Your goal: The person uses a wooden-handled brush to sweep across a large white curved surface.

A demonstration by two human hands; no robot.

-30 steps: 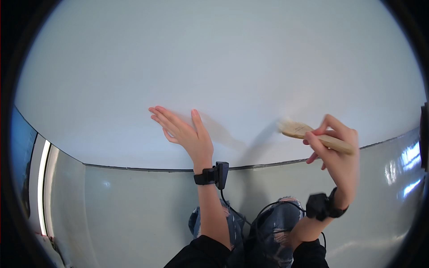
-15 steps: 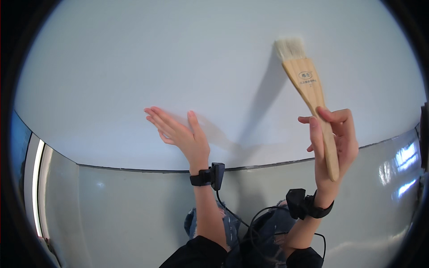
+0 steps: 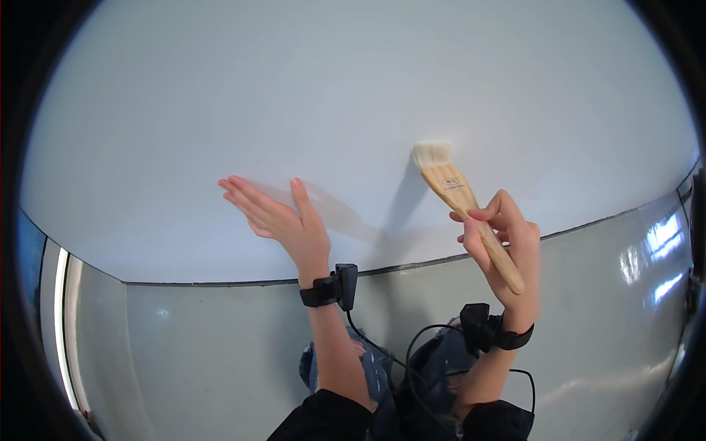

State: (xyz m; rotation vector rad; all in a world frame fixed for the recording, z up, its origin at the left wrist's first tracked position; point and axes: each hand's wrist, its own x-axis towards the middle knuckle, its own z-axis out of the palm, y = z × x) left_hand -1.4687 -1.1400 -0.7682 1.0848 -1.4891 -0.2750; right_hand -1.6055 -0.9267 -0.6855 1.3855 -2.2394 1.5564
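Observation:
A flat brush [image 3: 457, 192] with pale bristles and a light wooden handle is held in my right hand [image 3: 511, 239]. Its handle lies slanted between my thumb and fingers, the bristle end pointing up and left over the white surface [image 3: 220, 88]. Whether the bristle tips touch that surface is hard to tell; the brush casts a shadow beside them. My left hand [image 3: 287, 224] holds nothing. Its fingers stretch to the upper left with the thumb apart, and the hand is turned on its edge above or against the white surface near the close rim.
The white surface ends in a dark curved edge [image 3: 198, 284] on my side. Below it is a shiny grey-green floor [image 3: 213, 345] with window reflections at the right. Black straps with small boxes [image 3: 347, 287] sit on both wrists, and a thin black cable [image 3: 412, 345] loops between them.
My right hand has brought the brush nearer to me and to the left, and the brush is tilted more to the left. The left hand has shifted slightly left, staying open.

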